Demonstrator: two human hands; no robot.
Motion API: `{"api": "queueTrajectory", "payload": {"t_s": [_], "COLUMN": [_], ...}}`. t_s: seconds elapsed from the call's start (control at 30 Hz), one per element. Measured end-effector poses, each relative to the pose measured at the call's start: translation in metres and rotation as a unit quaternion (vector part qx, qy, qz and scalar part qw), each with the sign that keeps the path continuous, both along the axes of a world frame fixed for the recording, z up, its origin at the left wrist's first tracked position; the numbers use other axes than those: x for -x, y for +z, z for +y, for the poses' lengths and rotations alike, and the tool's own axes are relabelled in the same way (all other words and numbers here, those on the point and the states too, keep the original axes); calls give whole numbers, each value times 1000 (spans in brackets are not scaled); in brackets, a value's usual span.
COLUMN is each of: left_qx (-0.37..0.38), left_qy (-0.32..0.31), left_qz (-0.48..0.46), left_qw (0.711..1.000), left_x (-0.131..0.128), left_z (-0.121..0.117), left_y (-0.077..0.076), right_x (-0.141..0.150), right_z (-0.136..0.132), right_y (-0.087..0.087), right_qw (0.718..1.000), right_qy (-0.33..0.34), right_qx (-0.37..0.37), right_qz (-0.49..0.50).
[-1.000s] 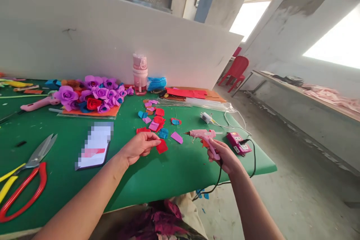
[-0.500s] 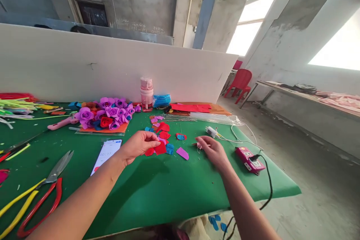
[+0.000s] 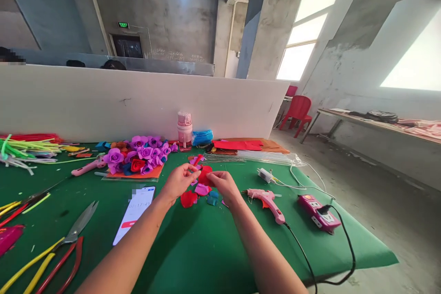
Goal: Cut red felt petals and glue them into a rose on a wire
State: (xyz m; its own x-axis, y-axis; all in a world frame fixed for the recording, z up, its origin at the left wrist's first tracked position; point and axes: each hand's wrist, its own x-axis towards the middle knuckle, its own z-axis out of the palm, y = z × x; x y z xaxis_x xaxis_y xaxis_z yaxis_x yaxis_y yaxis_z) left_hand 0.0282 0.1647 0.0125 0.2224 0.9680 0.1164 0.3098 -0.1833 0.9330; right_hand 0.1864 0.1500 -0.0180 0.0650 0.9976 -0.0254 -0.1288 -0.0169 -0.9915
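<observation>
Over the middle of the green table, my left hand (image 3: 181,181) pinches a narrow red piece (image 3: 197,161), maybe a curled petal, jutting up past the fingertips. Close beside it, my right hand (image 3: 223,184) is closed at the edge of a wider red petal (image 3: 206,175). Whether the two red bits are joined cannot be made out. Below the fingers lie loose petals: a red one (image 3: 189,199), a purple one (image 3: 202,189) and a blue one (image 3: 212,198). A pink glue gun (image 3: 267,197) rests to the right of my right hand.
Finished paper roses (image 3: 148,152) are heaped at the back left. A phone (image 3: 134,213) and large shears (image 3: 74,232) lie left of my arms. A pink bottle (image 3: 184,132) stands by the white panel (image 3: 155,105). At right are a charger (image 3: 265,175) and a magenta power box (image 3: 319,213) with cords.
My right hand has left the glue gun and moved left to the red petal beside my left hand. My left hand has shifted slightly, and the view has tilted up.
</observation>
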Motion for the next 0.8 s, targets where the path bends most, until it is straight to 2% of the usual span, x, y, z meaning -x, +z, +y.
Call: {"api": "queueTrajectory", "payload": {"t_s": [0.1, 0.23, 0.33, 0.5, 0.8], "left_qx": [-43, -49, 0, 98, 141], "left_qy": [54, 35, 13, -10, 4], "left_qz": [-48, -75, -117, -183, -189], "left_qw": [996, 995, 993, 978, 972], "left_x": [-4, -9, -13, -20, -24], "left_z": [2, 0, -5, -14, -17], "left_y": [-12, -35, -47, -47, -45], "right_x": [-2, -8, -11, -9, -5], "right_z": [14, 17, 13, 8, 5], "right_y": [-6, -20, -26, -23, -19], "right_qw": [999, 997, 995, 993, 992], "right_qy": [-41, -54, -62, -65, -47], "right_qx": [-12, -6, 5, 4, -2], "right_qz": [24, 54, 73, 99, 117]}}
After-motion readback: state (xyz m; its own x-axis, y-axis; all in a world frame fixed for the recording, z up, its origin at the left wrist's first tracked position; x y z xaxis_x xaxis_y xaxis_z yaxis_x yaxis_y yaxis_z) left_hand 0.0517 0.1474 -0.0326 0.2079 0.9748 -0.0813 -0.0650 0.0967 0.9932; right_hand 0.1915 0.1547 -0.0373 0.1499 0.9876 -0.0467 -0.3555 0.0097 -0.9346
